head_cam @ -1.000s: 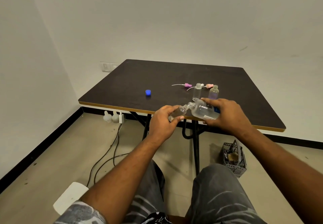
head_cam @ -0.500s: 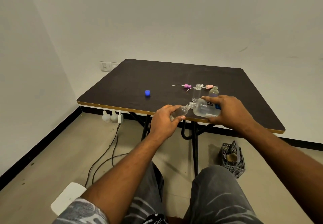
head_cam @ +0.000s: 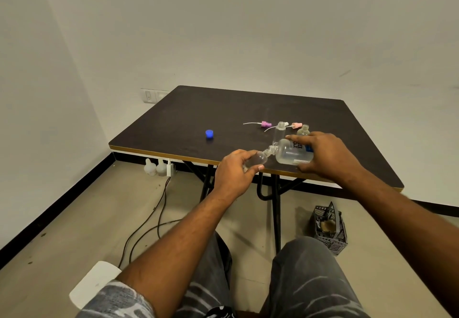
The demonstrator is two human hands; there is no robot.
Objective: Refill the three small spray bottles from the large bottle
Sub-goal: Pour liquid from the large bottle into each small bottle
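Bench (head_cam: 223,109): dark top, pale front edge.
Left part: blue cap (head_cam: 209,133), well apart from the rest.
Right part: purple spray head (head_cam: 265,124) and pink spray head (head_cam: 296,125) lying flat.
Just beside them: nearer small bottle (head_cam: 279,132) and farther small bottle (head_cam: 303,131), upright, uncapped.

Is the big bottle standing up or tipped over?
Tipped: the right hand holds the large bottle sideways, its neck at the small bottle.

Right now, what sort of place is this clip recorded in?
Probably a bare, sparsely furnished room used as a makeshift workspace: plain white walls, a single dark table near the corner, and cables trailing across the floor.
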